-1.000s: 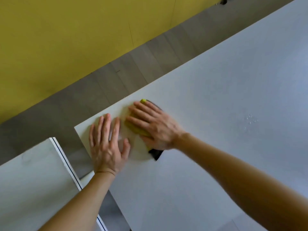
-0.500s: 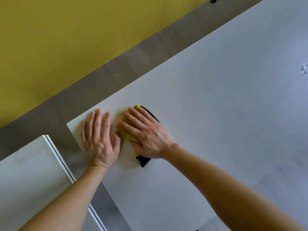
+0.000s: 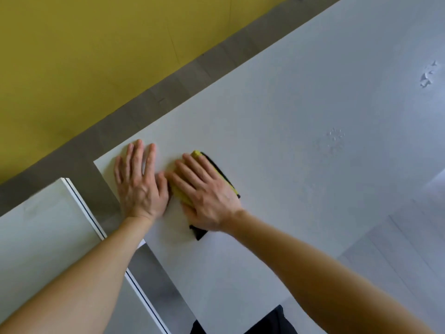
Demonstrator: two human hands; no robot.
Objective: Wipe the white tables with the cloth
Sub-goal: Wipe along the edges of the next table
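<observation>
A folded yellow cloth with a black edge [image 3: 181, 192] lies on the white table [image 3: 289, 145] near its far left corner. My right hand [image 3: 207, 194] presses flat on the cloth with straight fingers and hides most of it. My left hand [image 3: 139, 182] lies flat on the bare tabletop just left of the cloth, fingers spread, thumb close to my right hand's fingers. Patches of water droplets [image 3: 334, 138] sit on the table to the right, and another patch of droplets [image 3: 427, 75] sits near the right edge.
A second white table [image 3: 43, 237] stands to the left, parted from the first by a narrow gap [image 3: 154, 280]. Grey floor [image 3: 168, 92] and a yellow wall [image 3: 96, 56] run beyond the table's far edge. Dark clothing [image 3: 272, 321] shows at the bottom.
The view has shifted, so both hands and the table corner sit lower and further right in the frame. My hands now lie closer together, and the cloth stays under my right hand.
</observation>
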